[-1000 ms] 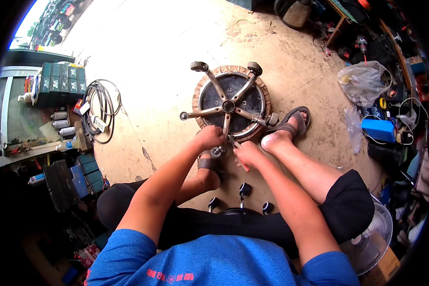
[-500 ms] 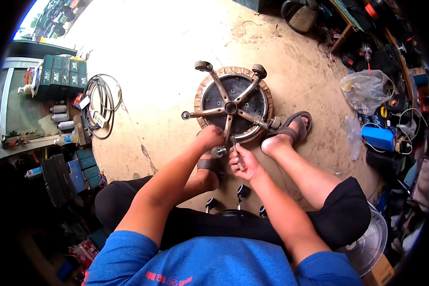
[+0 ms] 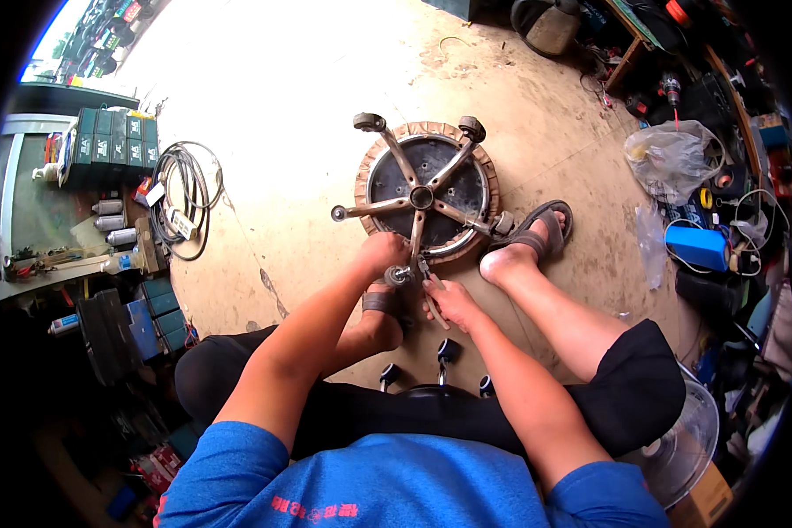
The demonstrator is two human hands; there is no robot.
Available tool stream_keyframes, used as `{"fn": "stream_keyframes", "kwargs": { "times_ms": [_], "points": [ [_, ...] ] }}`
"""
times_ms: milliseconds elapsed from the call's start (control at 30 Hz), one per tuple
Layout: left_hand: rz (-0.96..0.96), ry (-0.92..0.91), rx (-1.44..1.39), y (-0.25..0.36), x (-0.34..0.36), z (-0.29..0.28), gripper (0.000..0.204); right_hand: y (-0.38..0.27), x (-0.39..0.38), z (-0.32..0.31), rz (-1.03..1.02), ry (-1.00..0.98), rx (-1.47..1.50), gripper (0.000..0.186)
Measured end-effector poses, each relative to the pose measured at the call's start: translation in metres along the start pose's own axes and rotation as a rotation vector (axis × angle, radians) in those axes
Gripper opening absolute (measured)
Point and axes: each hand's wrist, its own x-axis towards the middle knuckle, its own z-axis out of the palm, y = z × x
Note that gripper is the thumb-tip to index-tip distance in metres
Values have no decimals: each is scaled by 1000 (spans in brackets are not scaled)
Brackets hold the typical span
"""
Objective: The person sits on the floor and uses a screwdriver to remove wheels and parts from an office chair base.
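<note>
An upturned round stool lies on the floor in front of me, with a dark underside point(image 3: 392, 174) and a brown gathered cover round its rim. Its metal five-legged base point(image 3: 421, 197) faces up, with caster wheels at leg ends. My left hand point(image 3: 384, 253) is closed at the leg that points toward me, fingertips partly hidden. Below that hand sits the near caster point(image 3: 399, 276). My right hand point(image 3: 451, 302) grips a pair of pliers point(image 3: 437, 314) with pale handles; their jaws are up beside the end of the same leg. Whether they bite on anything is too small to tell.
My sandalled feet point(image 3: 547, 231) flank the stool. Coiled cable with a power strip point(image 3: 183, 224) lies left, near stacked green boxes point(image 3: 110, 145). On the right are a plastic bag point(image 3: 669, 158), a blue box point(image 3: 697, 248) and a fan point(image 3: 691, 431).
My right hand has turned and its grip on the pliers has shifted, so their handles now point lower right. My left hand stays at the near leg. The whole view has shifted slightly.
</note>
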Motion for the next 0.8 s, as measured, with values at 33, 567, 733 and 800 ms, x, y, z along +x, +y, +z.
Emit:
{"fn": "stream_keyframes", "kwargs": {
  "times_ms": [33, 567, 733, 800],
  "points": [
    [2, 4, 39, 4, 0, 0, 40, 4, 2, -1, -32, 33, -47, 42],
    [-29, -24, 211, 11, -1, -29, 35, 45, 17, -2, -89, 23, -82, 37],
    [-45, 11, 165, 14, -2, -27, 30, 6, -19, 1, 115, -101, 326, 41],
    [-84, 37, 145, 12, -1, -23, 31, 7, -17, 8, 88, -13, 447, 43]
  ]
}}
